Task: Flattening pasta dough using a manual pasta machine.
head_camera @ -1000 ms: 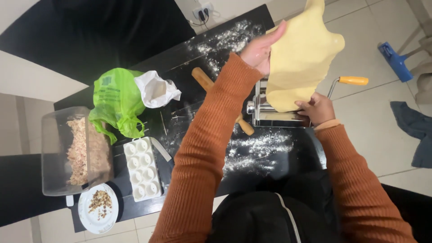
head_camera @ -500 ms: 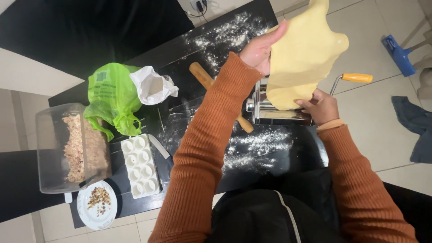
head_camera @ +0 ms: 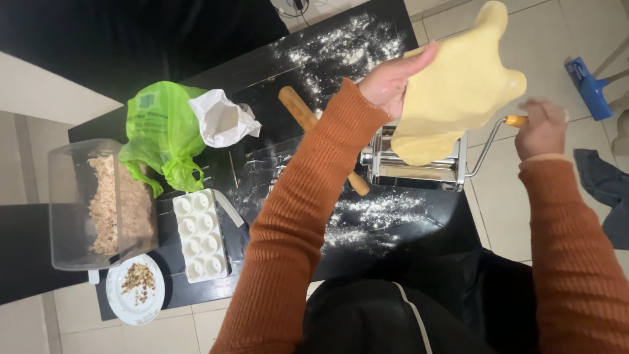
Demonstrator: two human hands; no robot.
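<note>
Since half a second ago, the right hand has left the underside of the dough and moved out to about 3 o'clock, where its grip now closes on the orange-tipped crank handle of the pasta machine. Left hand holds its place as before, fingers spread flat against the back of the pale yellow dough sheet, propping it up rather than clenching it. This sheet stands upright at roughly 1 o'clock, its lower edge dipping into the top of the shiny metal machine.

Black counter carries everything, dusted with white flour at 12 o'clock and just below the machine. A wooden rolling pin lies diagonally behind the left forearm. Toward 9 o'clock sit a bright green plastic bag with a crumpled white paper bag touching its right side. Below them lies a white mould tray with round hollows. At far left stands a clear tub of chopped filling, with a small white plate of crumbs just under it.
</note>
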